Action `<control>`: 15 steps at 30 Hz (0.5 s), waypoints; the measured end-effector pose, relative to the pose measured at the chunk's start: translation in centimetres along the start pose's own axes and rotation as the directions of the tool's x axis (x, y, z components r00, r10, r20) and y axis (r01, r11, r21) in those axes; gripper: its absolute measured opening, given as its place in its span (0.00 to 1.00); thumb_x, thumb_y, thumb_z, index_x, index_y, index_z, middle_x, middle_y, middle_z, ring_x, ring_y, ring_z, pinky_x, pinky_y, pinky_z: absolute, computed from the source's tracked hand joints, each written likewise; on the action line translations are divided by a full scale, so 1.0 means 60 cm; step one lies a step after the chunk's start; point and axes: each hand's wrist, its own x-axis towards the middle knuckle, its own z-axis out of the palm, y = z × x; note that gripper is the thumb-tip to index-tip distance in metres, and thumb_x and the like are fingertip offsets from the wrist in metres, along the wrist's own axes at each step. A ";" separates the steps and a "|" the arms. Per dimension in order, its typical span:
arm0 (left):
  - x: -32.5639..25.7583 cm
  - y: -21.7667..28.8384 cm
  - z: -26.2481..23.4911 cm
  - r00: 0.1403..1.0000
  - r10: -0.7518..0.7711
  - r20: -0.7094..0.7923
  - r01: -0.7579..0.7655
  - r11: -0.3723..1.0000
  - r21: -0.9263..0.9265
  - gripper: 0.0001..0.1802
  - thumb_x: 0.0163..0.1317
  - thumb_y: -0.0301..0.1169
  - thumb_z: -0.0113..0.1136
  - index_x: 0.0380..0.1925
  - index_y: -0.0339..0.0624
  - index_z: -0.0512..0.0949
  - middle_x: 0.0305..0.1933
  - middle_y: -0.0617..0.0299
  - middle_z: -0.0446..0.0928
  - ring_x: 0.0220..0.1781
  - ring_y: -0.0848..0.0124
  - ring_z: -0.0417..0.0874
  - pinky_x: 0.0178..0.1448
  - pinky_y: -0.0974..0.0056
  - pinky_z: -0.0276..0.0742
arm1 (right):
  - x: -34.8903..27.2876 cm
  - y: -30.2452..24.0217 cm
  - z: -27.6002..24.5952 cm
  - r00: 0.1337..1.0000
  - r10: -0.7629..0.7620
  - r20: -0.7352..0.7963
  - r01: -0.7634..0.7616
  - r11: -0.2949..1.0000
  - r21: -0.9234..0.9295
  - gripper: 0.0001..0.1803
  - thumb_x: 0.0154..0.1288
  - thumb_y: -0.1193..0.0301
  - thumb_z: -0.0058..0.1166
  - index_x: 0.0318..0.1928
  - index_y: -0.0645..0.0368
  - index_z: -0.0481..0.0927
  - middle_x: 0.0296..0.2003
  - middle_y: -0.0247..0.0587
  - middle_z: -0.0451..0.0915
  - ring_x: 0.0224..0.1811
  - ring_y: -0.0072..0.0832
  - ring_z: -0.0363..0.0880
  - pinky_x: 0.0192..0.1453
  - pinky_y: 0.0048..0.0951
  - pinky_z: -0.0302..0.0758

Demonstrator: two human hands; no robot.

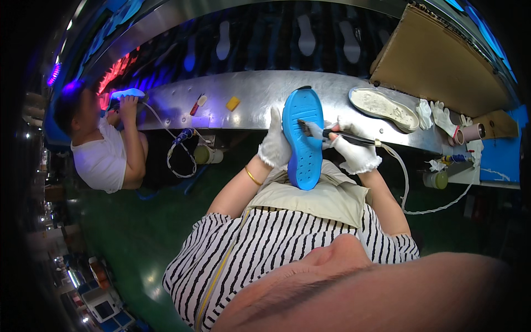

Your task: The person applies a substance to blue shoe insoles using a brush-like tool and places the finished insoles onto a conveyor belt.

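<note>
Blue shoe sole (304, 150) sits between my left hand (276, 146), gripping its edge with fingers seemingly curled behind, and my right hand (353, 153), wrapped around a brush (347, 136). I judge brushing its face is the current step; the next stroke calls for holding the sole steady.

White knitted cloth gloves, matt and slightly fuzzy, cover the left hand (275, 141) and right hand (357, 150). Between them, the blue shoe sole (306, 157) looks like moulded rubber or foam, satin-smooth but dimpled. The brush (354, 138) in the right hand has a smooth, dark, plastic-looking handle and rough bristles. Beyond both hands, the bench (249, 91) is metal with a scuffed, cloudy shine. Past the right hand, the box (437, 61) is matt brown cardboard. Nearer than the hands, the beige apron (301, 202) is dull, creased cloth.
</note>
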 end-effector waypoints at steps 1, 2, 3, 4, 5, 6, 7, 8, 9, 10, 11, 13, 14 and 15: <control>-0.009 -0.010 -0.004 0.998 -0.047 0.034 0.050 0.993 -0.105 0.53 0.55 0.75 0.23 0.67 0.45 0.53 0.60 0.42 0.68 0.61 0.49 0.71 0.64 0.48 0.69 | -0.005 -0.002 -0.006 0.997 0.051 -0.052 -0.052 0.999 0.000 0.09 0.59 0.75 0.59 0.40 0.63 0.77 0.36 0.38 0.80 0.36 0.19 0.78 0.43 0.23 0.76; -0.011 -0.025 0.001 0.998 -0.023 -0.057 0.033 0.981 0.190 0.52 0.54 0.74 0.25 0.68 0.46 0.52 0.61 0.44 0.67 0.61 0.51 0.71 0.64 0.50 0.69 | -0.008 0.010 -0.012 0.996 -0.016 -0.087 0.017 1.000 0.003 0.08 0.59 0.76 0.59 0.39 0.63 0.77 0.37 0.38 0.80 0.36 0.19 0.78 0.42 0.22 0.76; -0.012 -0.039 0.006 0.989 0.002 -0.147 0.068 0.882 0.467 0.51 0.54 0.73 0.27 0.68 0.46 0.51 0.63 0.47 0.65 0.61 0.53 0.71 0.64 0.52 0.69 | -0.009 0.018 -0.014 0.995 -0.027 -0.097 0.027 1.000 -0.005 0.08 0.59 0.76 0.59 0.39 0.63 0.77 0.37 0.38 0.80 0.36 0.19 0.78 0.42 0.23 0.76; -0.008 -0.039 -0.004 0.997 -0.027 -0.072 0.057 0.890 0.453 0.51 0.55 0.72 0.28 0.68 0.45 0.51 0.63 0.48 0.66 0.61 0.54 0.71 0.64 0.52 0.69 | -0.009 0.020 -0.014 0.994 -0.038 -0.107 0.037 0.999 -0.013 0.08 0.58 0.77 0.59 0.39 0.63 0.78 0.37 0.39 0.80 0.36 0.19 0.78 0.42 0.23 0.76; -0.003 -0.037 -0.011 0.999 -0.052 0.001 0.046 0.898 0.437 0.51 0.55 0.72 0.29 0.67 0.44 0.52 0.63 0.49 0.66 0.61 0.56 0.71 0.64 0.52 0.70 | -0.010 0.020 -0.011 0.992 -0.048 -0.114 0.046 0.999 -0.021 0.08 0.58 0.77 0.60 0.38 0.63 0.78 0.37 0.39 0.80 0.36 0.20 0.78 0.42 0.23 0.76; 0.003 -0.037 -0.013 0.999 -0.015 -0.051 0.035 0.908 0.417 0.52 0.55 0.72 0.29 0.67 0.43 0.52 0.62 0.48 0.66 0.60 0.57 0.72 0.64 0.52 0.70 | -0.011 0.016 -0.001 0.993 -0.069 -0.097 0.073 0.997 0.040 0.07 0.57 0.79 0.60 0.37 0.63 0.78 0.37 0.39 0.80 0.36 0.20 0.78 0.41 0.23 0.76; 0.012 -0.038 -0.013 0.994 0.021 -0.104 0.022 0.917 0.398 0.52 0.54 0.73 0.29 0.67 0.42 0.52 0.62 0.48 0.66 0.60 0.57 0.72 0.63 0.52 0.70 | -0.011 0.006 0.008 0.990 -0.135 -0.045 0.134 0.991 -0.026 0.07 0.56 0.79 0.60 0.36 0.62 0.78 0.37 0.39 0.80 0.38 0.21 0.78 0.43 0.25 0.76; 0.020 -0.035 -0.011 0.986 0.058 -0.154 0.005 0.923 0.385 0.53 0.53 0.74 0.29 0.66 0.41 0.52 0.62 0.48 0.67 0.60 0.58 0.73 0.63 0.52 0.70 | -0.010 -0.010 0.010 0.992 -0.123 -0.008 0.123 0.992 -0.024 0.07 0.56 0.79 0.60 0.36 0.62 0.78 0.37 0.39 0.80 0.38 0.21 0.78 0.44 0.25 0.76; 0.027 -0.028 -0.011 0.992 0.083 -0.092 -0.043 0.930 0.366 0.54 0.52 0.74 0.29 0.66 0.40 0.53 0.61 0.48 0.67 0.59 0.57 0.73 0.63 0.52 0.71 | -0.008 -0.019 0.011 0.993 -0.111 0.030 0.112 0.993 -0.023 0.07 0.55 0.79 0.60 0.35 0.62 0.78 0.37 0.39 0.80 0.39 0.22 0.77 0.45 0.26 0.76; 0.035 -0.021 -0.010 0.994 0.109 -0.031 -0.092 0.935 0.343 0.55 0.52 0.75 0.29 0.66 0.39 0.53 0.61 0.48 0.67 0.59 0.56 0.73 0.62 0.52 0.71 | -0.004 -0.011 0.011 0.996 -0.092 -0.001 0.092 0.995 0.027 0.07 0.55 0.79 0.61 0.35 0.62 0.78 0.36 0.40 0.80 0.40 0.22 0.77 0.46 0.27 0.75; 0.038 -0.016 -0.004 0.991 0.133 0.027 -0.135 0.939 0.318 0.56 0.51 0.75 0.29 0.66 0.39 0.53 0.61 0.48 0.68 0.58 0.56 0.74 0.62 0.52 0.72 | 0.004 0.000 0.010 0.997 -0.069 -0.034 0.071 0.994 0.081 0.07 0.54 0.79 0.61 0.35 0.62 0.78 0.35 0.40 0.80 0.40 0.23 0.77 0.47 0.28 0.75; 0.045 -0.016 0.017 0.969 0.242 -0.051 -0.213 0.919 0.332 0.59 0.47 0.78 0.29 0.64 0.37 0.57 0.57 0.47 0.71 0.56 0.55 0.76 0.60 0.52 0.74 | 0.024 0.013 0.011 0.951 -0.295 -0.095 0.294 0.956 -0.019 0.07 0.53 0.79 0.62 0.33 0.62 0.78 0.32 0.39 0.81 0.36 0.24 0.79 0.43 0.26 0.76; 0.051 -0.008 0.007 0.964 0.265 -0.024 -0.244 0.916 0.319 0.59 0.46 0.79 0.30 0.63 0.37 0.58 0.56 0.47 0.71 0.56 0.55 0.76 0.59 0.52 0.74 | 0.026 -0.005 0.018 0.917 -0.398 -0.024 0.393 0.914 -0.101 0.07 0.52 0.79 0.63 0.32 0.62 0.78 0.32 0.39 0.81 0.35 0.24 0.79 0.42 0.26 0.76; 0.058 -0.004 0.011 0.961 0.276 0.006 -0.265 0.916 0.301 0.60 0.45 0.79 0.30 0.62 0.37 0.59 0.56 0.47 0.72 0.55 0.55 0.77 0.59 0.52 0.75 | 0.027 -0.030 0.019 0.873 -0.486 0.045 0.486 0.855 -0.184 0.07 0.51 0.79 0.64 0.32 0.62 0.78 0.31 0.40 0.81 0.34 0.25 0.80 0.42 0.26 0.77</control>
